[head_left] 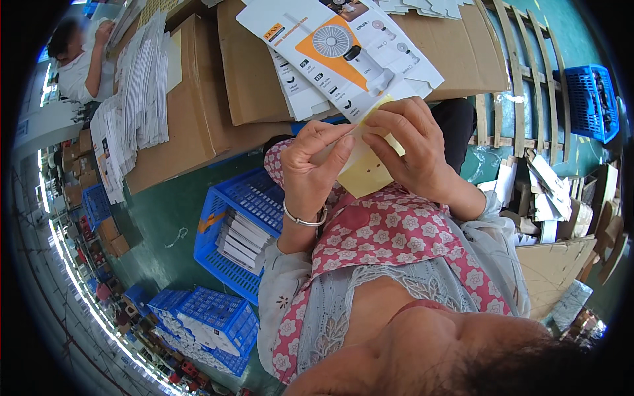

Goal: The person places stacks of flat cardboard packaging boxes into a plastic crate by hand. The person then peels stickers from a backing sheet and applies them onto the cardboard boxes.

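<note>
In front of my chest, a thin yellow sheet (365,177) with a few small dark red marks hangs between my hands. My right hand (416,148) pinches its upper part with bent fingers. Thumb and forefinger of my left hand (309,165) are closed together at the sheet's pale left edge; whatever is between those fingertips is too small to make out. Just beyond my fingers lies a flat white and orange printed box (360,56) with a picture of a handheld fan. More printed flat boxes (294,82) are under it.
Brown cartons (254,72) form the work surface. Stacks of flat white boxes (135,99) stand at left, near another person (79,63). A blue crate (224,254) with white boxes is beside my left arm. Wooden pallets (518,79) and another blue crate (588,105) are at right.
</note>
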Available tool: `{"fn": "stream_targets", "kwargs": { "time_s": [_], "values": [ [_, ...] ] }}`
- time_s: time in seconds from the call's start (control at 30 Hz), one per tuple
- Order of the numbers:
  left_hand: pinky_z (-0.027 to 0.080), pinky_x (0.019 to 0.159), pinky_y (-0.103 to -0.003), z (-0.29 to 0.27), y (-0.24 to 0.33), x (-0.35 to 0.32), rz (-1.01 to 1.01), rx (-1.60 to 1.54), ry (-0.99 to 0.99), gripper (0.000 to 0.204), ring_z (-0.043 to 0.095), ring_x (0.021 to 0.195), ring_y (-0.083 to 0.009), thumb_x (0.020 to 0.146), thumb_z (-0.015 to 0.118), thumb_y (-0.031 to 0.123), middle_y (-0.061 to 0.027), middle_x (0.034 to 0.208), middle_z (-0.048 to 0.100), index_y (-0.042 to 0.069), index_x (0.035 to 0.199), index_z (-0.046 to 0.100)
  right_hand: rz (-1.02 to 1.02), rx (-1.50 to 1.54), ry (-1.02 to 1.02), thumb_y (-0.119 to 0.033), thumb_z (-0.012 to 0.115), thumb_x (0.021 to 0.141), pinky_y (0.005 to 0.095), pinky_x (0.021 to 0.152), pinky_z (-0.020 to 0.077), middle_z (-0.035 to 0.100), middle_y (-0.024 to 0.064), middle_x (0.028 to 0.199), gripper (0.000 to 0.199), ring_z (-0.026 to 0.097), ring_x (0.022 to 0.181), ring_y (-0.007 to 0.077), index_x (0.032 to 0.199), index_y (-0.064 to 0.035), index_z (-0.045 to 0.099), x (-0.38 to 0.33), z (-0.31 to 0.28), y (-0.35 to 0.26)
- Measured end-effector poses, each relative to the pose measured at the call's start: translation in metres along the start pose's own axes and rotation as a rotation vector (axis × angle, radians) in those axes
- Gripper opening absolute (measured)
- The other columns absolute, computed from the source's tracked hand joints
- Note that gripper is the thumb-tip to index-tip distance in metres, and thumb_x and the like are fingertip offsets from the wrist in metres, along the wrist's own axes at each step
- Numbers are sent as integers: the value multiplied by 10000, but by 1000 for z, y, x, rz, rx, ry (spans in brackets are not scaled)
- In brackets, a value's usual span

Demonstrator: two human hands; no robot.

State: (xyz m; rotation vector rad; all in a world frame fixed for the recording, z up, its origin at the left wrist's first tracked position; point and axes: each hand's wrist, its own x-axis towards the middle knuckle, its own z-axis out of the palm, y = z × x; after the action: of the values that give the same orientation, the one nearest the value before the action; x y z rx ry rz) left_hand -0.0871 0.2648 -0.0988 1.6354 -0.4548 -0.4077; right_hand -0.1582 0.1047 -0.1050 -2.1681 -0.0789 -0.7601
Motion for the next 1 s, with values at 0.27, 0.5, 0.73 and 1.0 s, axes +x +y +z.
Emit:
{"fn": "stream_targets", "kwargs": {
  "time_s": [0.27, 0.5, 0.73, 1.0],
  "values": [
    [479, 690, -238, -2, -3, -1, 113, 105, -24, 169, 617, 777, -140, 775, 689, -21, -72, 826, 659, 21, 936, 718, -1, -15, 15, -8, 744, 692, 351, 648, 469, 580, 90, 856, 268, 555, 761, 267, 925, -28, 613, -2, 9, -2],
    [487, 659, -250, -3, 1, 0, 161, 183, -26, 158, 619, 734, -140, 766, 687, -41, -64, 800, 651, 18, 911, 714, -31, -32, -11, 3, 741, 691, 341, 637, 468, 586, 89, 860, 255, 554, 759, 262, 912, -18, 615, -1, 10, -4],
    [478, 670, -246, -4, -1, 1, 109, 136, -41, 141, 614, 732, -136, 776, 686, -24, -69, 799, 651, 4, 913, 705, -128, -119, -23, 8, 733, 652, 341, 674, 441, 585, 74, 870, 290, 548, 774, 244, 917, -29, 622, -3, 9, -1],
    [475, 684, -247, -5, -9, 1, 36, 37, -40, 120, 610, 745, -125, 804, 681, 16, -72, 823, 662, -14, 919, 698, -312, -257, -19, -57, 725, 609, 341, 701, 424, 590, 67, 894, 344, 550, 773, 221, 939, -28, 633, -1, 10, 7]
  ]
}}
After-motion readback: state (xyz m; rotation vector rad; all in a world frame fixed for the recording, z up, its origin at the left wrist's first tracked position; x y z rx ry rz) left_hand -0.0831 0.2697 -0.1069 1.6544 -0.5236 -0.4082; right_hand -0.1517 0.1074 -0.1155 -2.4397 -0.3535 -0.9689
